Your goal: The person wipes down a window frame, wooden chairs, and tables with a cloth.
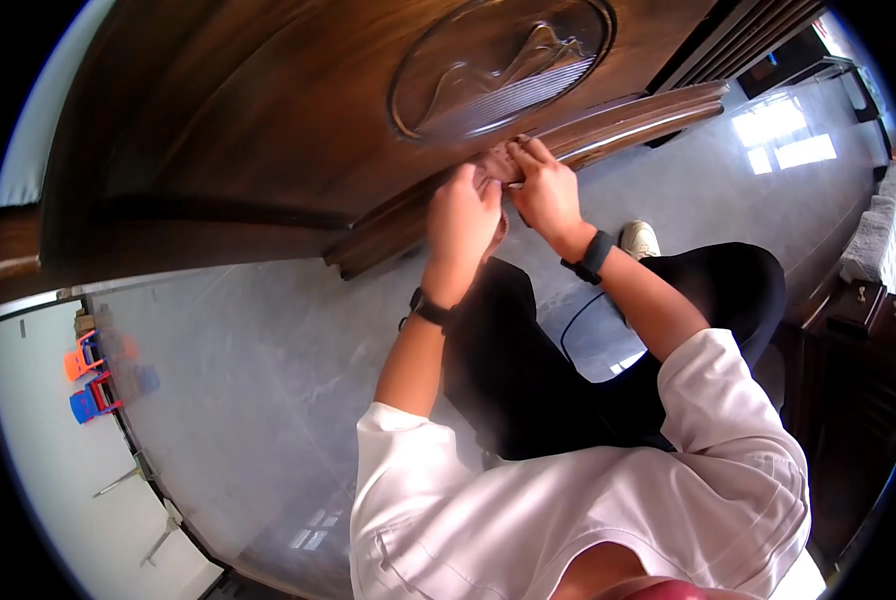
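My left hand [462, 222] and my right hand [548, 190] are close together in front of a dark brown wooden panel [268, 130]. Between them is a thin, reddish-brown, sheet-like piece [495, 160], pinched by the fingers of both hands. Part of it appears to hang below my left hand; whether it is cloth or sandpaper I cannot tell. Just behind the hands runs a wooden moulding [638, 125] along the panel's lower edge. Above them, the panel bears a carved oval [503, 70] with a mountain-like relief. My fingertips partly hide the piece.
My bent legs in black trousers [528, 370] are below my arms on the grey glossy floor [268, 400]. A dark cable [568, 330] curves between them. Dark wooden furniture with a grey cushion [873, 235] stands at right. Small orange and blue chairs [90, 397] are far left.
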Demonstrator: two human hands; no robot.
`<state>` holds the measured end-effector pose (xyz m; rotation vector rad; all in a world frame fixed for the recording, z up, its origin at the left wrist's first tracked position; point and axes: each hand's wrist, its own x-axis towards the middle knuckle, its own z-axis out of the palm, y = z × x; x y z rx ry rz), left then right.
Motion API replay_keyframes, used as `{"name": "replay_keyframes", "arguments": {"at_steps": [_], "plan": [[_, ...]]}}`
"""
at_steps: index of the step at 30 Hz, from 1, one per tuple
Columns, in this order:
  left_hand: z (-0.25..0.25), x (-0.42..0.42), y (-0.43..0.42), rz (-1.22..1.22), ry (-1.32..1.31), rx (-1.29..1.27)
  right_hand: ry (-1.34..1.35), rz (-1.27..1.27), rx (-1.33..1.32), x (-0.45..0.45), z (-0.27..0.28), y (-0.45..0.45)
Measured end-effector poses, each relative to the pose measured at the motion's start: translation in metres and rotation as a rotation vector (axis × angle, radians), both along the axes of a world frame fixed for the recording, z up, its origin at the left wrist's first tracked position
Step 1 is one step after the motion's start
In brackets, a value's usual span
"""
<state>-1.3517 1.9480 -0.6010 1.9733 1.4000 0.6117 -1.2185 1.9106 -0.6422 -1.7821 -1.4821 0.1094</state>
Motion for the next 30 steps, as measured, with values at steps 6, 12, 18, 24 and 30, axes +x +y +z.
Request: {"name": "replay_keyframes", "arguments": {"at_steps": [6,12,18,24,30], "plan": [[0.012,-0.065,-0.021,0.077,-0.045,0.113,0.136,0.290,-0.157,-0.052,0.024,0.000],[0.064,-0.088,-0.043,0.201,-0.282,0.470,0.266,0.422,0.168,-0.079,0.096,-0.015],[0.102,-0.038,-0.015,0.015,-0.356,0.632,0.106,0.139,0.480,-0.045,0.123,0.004],[0.068,-0.044,-0.016,0.100,-0.329,0.556,0.106,0.102,0.447,-0.051,0.081,0.015],[0.063,-0.097,-0.023,0.323,-0.381,0.518,0.076,0.365,0.417,-0.094,0.100,0.025]]}}
